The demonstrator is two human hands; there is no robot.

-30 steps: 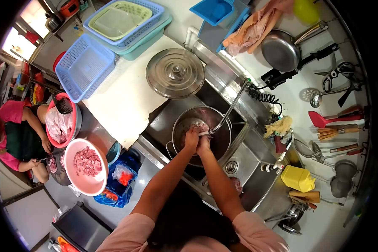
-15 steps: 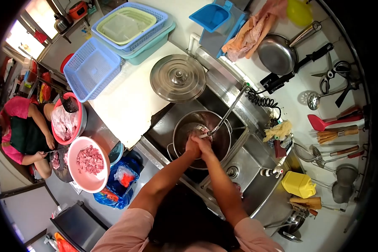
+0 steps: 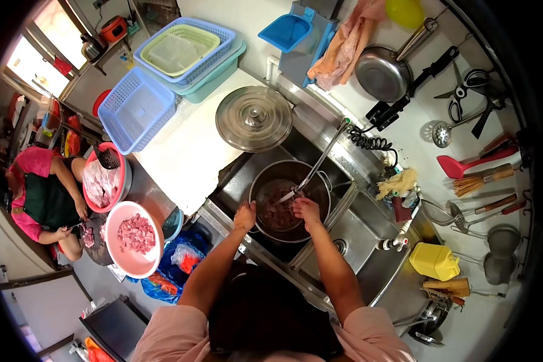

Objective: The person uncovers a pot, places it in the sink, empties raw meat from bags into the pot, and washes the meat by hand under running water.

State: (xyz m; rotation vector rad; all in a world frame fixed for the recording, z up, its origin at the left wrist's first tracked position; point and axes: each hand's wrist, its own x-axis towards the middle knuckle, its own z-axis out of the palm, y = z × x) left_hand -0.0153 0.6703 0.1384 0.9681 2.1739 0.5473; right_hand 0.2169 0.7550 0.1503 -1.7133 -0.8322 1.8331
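A deep metal pot (image 3: 265,175) sits in the left sink basin, with pieces of meat (image 3: 278,212) in dark, reddish water. My left hand (image 3: 245,217) is closed on the pot's left rim, where a handle is. Over the inside of the pot, my right hand (image 3: 307,212) has its fingers curled together beside the faucet spout (image 3: 312,174); whatever is in them, if anything, is hidden. The spout's tip points down into the pot.
A round lid (image 3: 254,118) lies behind the pot, partly on a white board (image 3: 190,154). To the left, a co-worker (image 3: 42,187) cuts meat beside a pink basin (image 3: 158,241) of meat chunks. Utensils and a frying pan (image 3: 383,75) hang on the right wall.
My hands were together at the spout's tip and have come apart. The left has moved to the pot's rim, the right slightly rightward. The view has shifted a little.
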